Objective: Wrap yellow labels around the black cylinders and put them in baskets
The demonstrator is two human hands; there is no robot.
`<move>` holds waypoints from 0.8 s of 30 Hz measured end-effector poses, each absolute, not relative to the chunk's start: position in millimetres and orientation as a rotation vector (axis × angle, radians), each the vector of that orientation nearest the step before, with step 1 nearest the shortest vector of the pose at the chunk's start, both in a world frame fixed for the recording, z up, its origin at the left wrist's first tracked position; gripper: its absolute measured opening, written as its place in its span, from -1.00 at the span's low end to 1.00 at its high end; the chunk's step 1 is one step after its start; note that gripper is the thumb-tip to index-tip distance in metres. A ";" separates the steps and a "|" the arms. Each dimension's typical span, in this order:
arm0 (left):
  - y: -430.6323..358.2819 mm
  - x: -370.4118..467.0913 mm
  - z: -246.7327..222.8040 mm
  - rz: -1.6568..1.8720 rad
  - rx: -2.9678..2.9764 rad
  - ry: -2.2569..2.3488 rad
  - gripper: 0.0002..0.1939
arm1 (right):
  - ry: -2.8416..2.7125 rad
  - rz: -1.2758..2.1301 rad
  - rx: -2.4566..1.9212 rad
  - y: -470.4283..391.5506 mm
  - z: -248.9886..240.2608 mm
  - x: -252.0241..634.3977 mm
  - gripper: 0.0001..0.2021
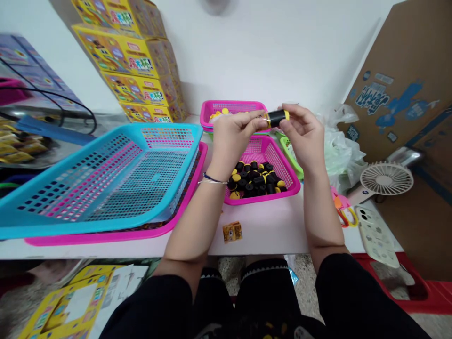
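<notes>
A small black cylinder with a yellow end (277, 118) is held up between both hands, above a pink basket (287, 176). My left hand (238, 132) pinches a small gold piece, perhaps a label or wrapper, at the cylinder's left end. The thumb and fingers of my right hand (302, 132) grip the cylinder by its yellow end. Many black cylinders with yellow caps (256, 179) lie piled in the pink basket below. On the table in front of that basket rests a small gold printed packet or label stack (232, 232).
At the left, a large blue basket (141, 181) sits over a pink one. Yellow boxes (130, 56) are stacked behind it. Another pink basket (233, 104) stands at the back. To the right are plastic bags (341, 150), a small fan (386, 179), scissors (348, 215) and a phone (377, 235).
</notes>
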State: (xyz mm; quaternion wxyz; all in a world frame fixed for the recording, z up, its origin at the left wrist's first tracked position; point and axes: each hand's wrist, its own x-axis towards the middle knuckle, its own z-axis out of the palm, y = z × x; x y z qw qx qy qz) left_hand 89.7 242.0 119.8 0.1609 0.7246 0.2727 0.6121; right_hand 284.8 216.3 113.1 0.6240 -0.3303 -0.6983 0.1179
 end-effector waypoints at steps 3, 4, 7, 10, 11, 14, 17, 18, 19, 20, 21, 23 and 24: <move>244.2 91.1 117.4 1.742 2.050 0.669 -0.80 | -1.638 0.258 -0.732 213.3 115.4 286.0 -0.64; 245.1 91.7 116.5 1.720 2.053 0.617 -0.79 | -1.648 0.277 -0.732 212.1 116.2 286.5 -0.63; 247.4 93.2 113.9 1.646 2.081 0.480 -0.73 | -1.679 0.384 -0.763 207.9 118.4 287.2 -0.53; 250.7 93.7 111.1 1.621 2.095 0.384 -0.61 | -1.698 0.456 -0.777 203.1 120.3 286.5 -0.51; 252.4 93.4 110.1 1.622 2.084 0.357 -0.54 | -1.698 0.462 -0.772 201.8 120.7 285.9 -0.51; 258.4 91.3 107.3 1.607 2.040 0.301 -0.39 | -1.668 0.439 -0.759 198.9 121.1 281.9 -0.45; 261.4 87.8 106.5 1.581 2.022 0.260 -0.42 | -1.594 0.355 -0.731 196.7 118.8 272.5 -0.49; 260.4 86.4 107.2 1.572 2.015 0.250 -0.45 | -1.573 0.311 -0.715 195.8 117.7 268.3 -0.53; 258.1 84.9 108.4 1.564 2.008 0.248 -0.49 | -1.558 0.262 -0.704 194.7 116.6 263.9 -0.57; 254.3 83.4 110.2 1.560 2.002 0.263 -0.51 | -1.553 0.213 -0.701 193.6 115.5 259.6 -0.60; 249.2 82.0 112.7 1.560 1.998 0.296 -0.52 | -1.560 0.167 -0.710 192.7 114.8 255.6 -0.60; 236.4 79.4 118.9 1.575 1.997 0.403 -0.52 | -1.606 0.087 -0.751 191.3 114.1 249.4 -0.59; 229.6 78.3 122.4 1.588 1.998 0.464 -0.51 | -1.642 0.050 -0.775 190.9 114.3 247.5 -0.58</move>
